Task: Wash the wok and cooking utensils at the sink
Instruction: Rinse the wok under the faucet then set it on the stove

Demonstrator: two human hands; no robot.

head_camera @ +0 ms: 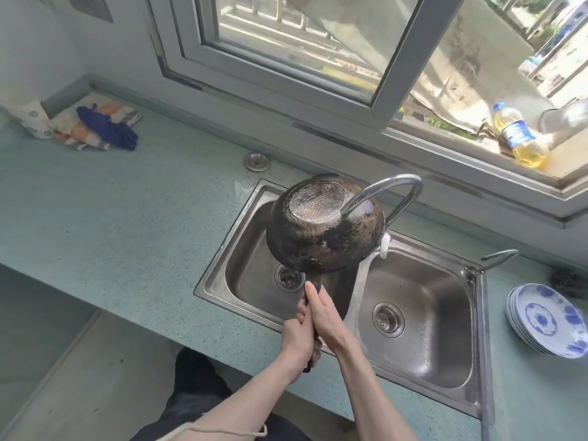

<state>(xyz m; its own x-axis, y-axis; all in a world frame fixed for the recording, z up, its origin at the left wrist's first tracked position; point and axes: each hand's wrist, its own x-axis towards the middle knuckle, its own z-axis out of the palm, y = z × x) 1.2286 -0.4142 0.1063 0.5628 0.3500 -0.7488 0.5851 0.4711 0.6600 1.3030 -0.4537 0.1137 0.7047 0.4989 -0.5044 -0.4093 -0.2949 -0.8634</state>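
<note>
Because both the left hand [299,335] and right hand [324,316] grip only the wok [324,227] handle, the upturned pan may knock the faucet [388,192].

Scorched metal wok [331,237]; glossy steel sink [423,300].

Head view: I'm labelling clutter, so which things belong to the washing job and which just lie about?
In the job:
wok, held bottom-up over the sink
left hand and right hand, both gripping its handle
faucet

Lying about:
stack of blue-patterned plates
oil bottle on the windowsill
blue cloth on folded towels
</note>
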